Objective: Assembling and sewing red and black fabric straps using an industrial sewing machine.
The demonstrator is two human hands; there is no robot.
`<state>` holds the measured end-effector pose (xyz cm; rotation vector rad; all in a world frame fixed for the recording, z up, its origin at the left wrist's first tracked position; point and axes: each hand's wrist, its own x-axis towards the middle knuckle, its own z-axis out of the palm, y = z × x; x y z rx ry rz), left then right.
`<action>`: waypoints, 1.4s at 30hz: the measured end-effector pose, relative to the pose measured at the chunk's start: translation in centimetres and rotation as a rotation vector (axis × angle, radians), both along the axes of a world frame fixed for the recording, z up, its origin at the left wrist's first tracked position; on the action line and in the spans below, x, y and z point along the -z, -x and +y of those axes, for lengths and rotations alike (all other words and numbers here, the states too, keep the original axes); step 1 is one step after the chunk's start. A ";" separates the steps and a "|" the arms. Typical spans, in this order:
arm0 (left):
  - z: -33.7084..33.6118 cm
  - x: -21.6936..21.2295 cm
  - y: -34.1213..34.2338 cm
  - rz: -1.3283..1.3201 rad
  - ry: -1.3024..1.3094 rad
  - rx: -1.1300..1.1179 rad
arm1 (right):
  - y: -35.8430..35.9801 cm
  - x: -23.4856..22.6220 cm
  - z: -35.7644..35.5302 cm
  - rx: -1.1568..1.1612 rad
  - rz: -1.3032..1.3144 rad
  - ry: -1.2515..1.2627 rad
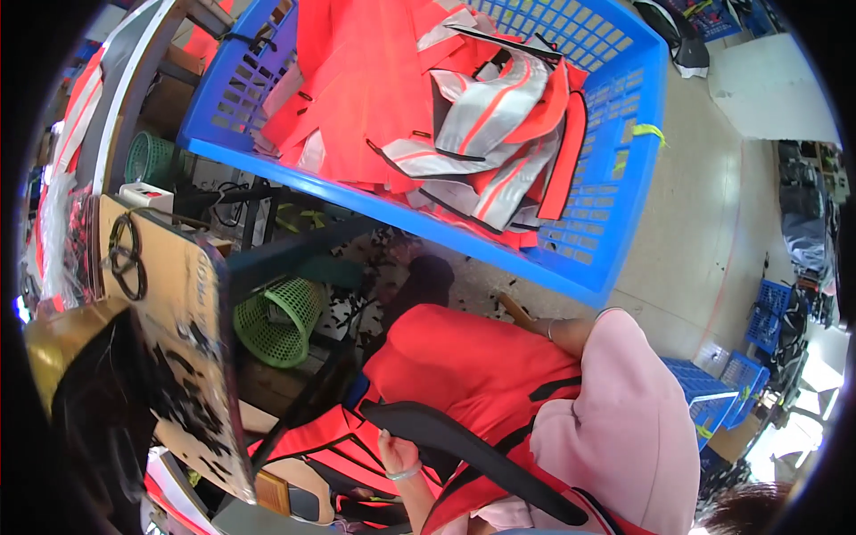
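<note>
I have a red fabric piece spread over the person's lap at the lower middle of my view, with a thick, curved black strip running diagonally across its near part. The left hand, a pale bangle at its wrist, sits by the strip's left end with its fingers bent in against the work; I can't tell whether they pinch cloth or only touch it. The right hand reaches out of a pink sleeve along the far edge of the red fabric, which partly hides it, so I can't tell whether it grasps anything. Beyond the lap I see a big blue basket heaped with red pieces, some carrying silver-grey bands, and a yellow-green tie on its right side. To the left, a green basket lies tilted beside a brown board with black scraps over its lower part and a looped black cord near its top. Further out on the right, blue crates stand on the pale floor.
</note>
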<state>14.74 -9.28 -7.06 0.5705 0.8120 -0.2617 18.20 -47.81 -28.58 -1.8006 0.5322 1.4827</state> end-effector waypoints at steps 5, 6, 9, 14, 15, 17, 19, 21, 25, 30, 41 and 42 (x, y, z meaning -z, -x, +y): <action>-0.4 -1.4 -4.1 0.000 0.071 0.075 | -4.3 -0.6 0.4 -0.115 -0.216 0.059; -0.7 -1.4 -4.4 -0.008 0.029 0.093 | -5.2 -0.6 0.7 -0.135 -0.268 0.070; -0.8 -1.1 -4.3 -0.046 -0.025 0.125 | -7.5 -0.4 1.3 -0.203 -0.428 0.107; -1.3 -0.5 -2.5 -0.107 -0.110 0.103 | -9.0 -3.9 -0.3 -0.299 -0.466 0.078; -1.8 -0.7 -2.5 -0.110 -0.149 0.095 | -13.9 -7.2 2.1 -0.285 -0.301 0.018; -2.1 -1.3 -2.5 -0.136 -0.193 0.094 | -17.8 -14.2 5.2 0.033 -0.638 -0.253; -2.5 -2.0 -2.8 -0.141 -0.180 0.138 | -19.4 -22.1 5.6 0.241 -0.939 -0.572; -2.7 -3.1 -2.4 -0.163 -0.171 0.134 | -21.3 -28.6 2.6 0.226 -1.007 -0.696; -3.4 -5.9 -2.1 -0.166 -0.185 0.076 | -27.2 -20.4 -8.3 0.859 -1.127 -0.134; -4.3 -4.9 -3.0 -0.141 -0.213 0.076 | -27.7 -2.2 -20.3 1.803 -1.021 0.611; -3.8 -5.6 -3.2 -0.063 -0.298 0.089 | -32.9 1.9 -19.9 1.557 -0.516 0.048; -4.0 -5.1 -3.5 -0.051 -0.276 0.098 | -32.0 3.4 -21.0 1.550 -0.551 -0.016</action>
